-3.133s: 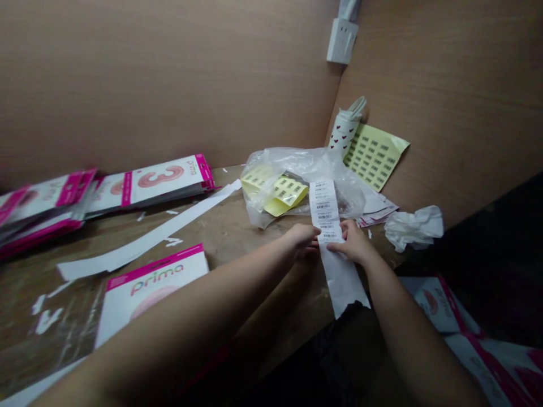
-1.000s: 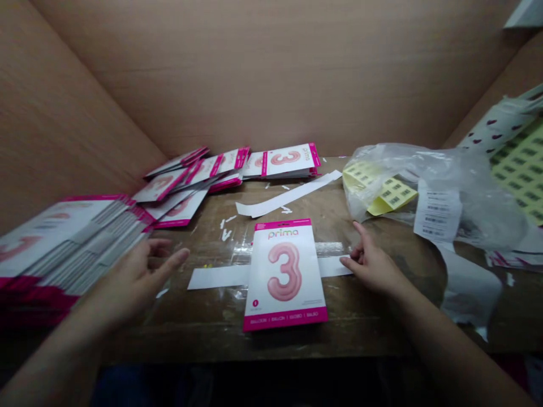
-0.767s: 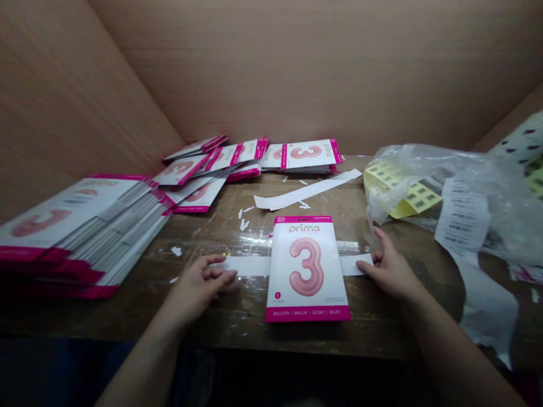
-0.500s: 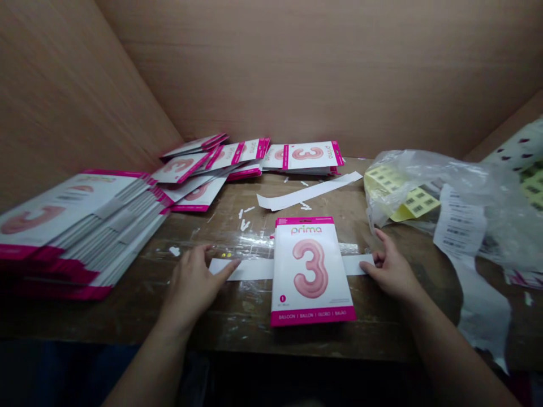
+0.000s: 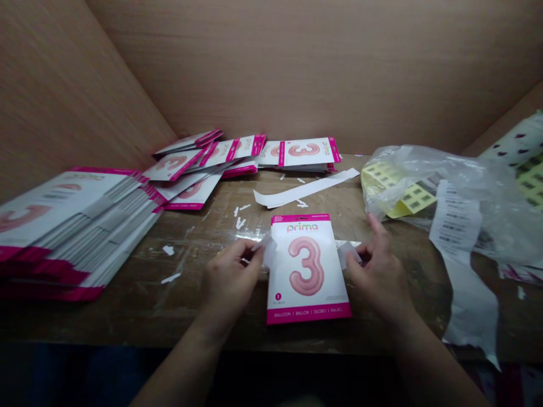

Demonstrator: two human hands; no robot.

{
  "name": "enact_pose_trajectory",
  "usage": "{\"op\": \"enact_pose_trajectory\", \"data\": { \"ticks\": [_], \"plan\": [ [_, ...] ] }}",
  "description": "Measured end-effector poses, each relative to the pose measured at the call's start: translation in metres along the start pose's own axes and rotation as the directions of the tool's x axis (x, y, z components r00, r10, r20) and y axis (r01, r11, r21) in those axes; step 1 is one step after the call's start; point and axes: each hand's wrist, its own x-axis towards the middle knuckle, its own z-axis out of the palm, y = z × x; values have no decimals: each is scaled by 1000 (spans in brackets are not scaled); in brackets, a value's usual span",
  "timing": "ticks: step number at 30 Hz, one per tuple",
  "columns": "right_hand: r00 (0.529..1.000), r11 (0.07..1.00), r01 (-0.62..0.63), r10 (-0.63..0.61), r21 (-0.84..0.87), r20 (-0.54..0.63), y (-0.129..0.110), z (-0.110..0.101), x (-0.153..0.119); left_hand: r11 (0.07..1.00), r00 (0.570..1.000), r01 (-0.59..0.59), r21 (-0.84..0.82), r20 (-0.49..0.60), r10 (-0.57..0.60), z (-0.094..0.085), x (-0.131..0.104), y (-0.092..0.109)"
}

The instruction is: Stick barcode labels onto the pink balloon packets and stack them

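Observation:
A small stack of balloon packets [image 5: 307,265], white and pink with a pink number 3, lies before me at the front of the table. A white paper strip [image 5: 268,253] runs beneath it, and both its ends are lifted up beside the packets. My left hand [image 5: 232,277] pinches the strip's left end close to the stack's left edge. On the other side, my right hand [image 5: 377,271] grips the right end between thumb and fingers, with the index finger stretched out. The strip's middle is hidden under the packets.
Tall piles of banded balloon packets [image 5: 76,226] stand at the left, with more packets [image 5: 305,151] along the back wall. Loose white strips [image 5: 305,188] lie behind the stack. At right are a clear plastic bag [image 5: 500,209], yellow label sheets [image 5: 409,199] and a barcode label strip [image 5: 460,271].
Both my hands have moved inward toward the packets. The strip's ends, flat on the table before, are now raised and folded up at the stack's sides.

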Motion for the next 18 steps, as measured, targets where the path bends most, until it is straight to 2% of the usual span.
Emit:
{"op": "enact_pose_trajectory", "data": {
  "ticks": [1, 3, 6, 9, 13, 15, 18],
  "plan": [
    [998, 998, 52, -53, -43, -19, -9, 3, -3, 993, 994, -108, 46, 11, 108, 8, -2, 9],
    [984, 977, 167, -173, -131, -41, -22, 11, -8, 936, 949, -316, 156, 68, 309, 24, -4, 24],
    [953, 932, 286, -300, -225, -33, -27, 27, -12, 808, 872, -488, 329, 158, 463, 42, -8, 35],
    [940, 917, 320, -339, -240, -44, -24, 40, -15, 741, 837, -540, 400, 159, 524, 52, -10, 36],
    [923, 917, 375, -383, -135, -45, -14, 46, -19, 739, 821, -560, 374, 130, 556, 53, -12, 30],
    [901, 899, 433, -433, -65, 9, -9, 43, -22, 749, 816, -569, 339, 127, 563, 53, -13, 27],
    [861, 871, 492, -486, 4, 150, -1, 34, -26, 747, 794, -605, 275, 138, 592, 53, -15, 24]
  ]
}}
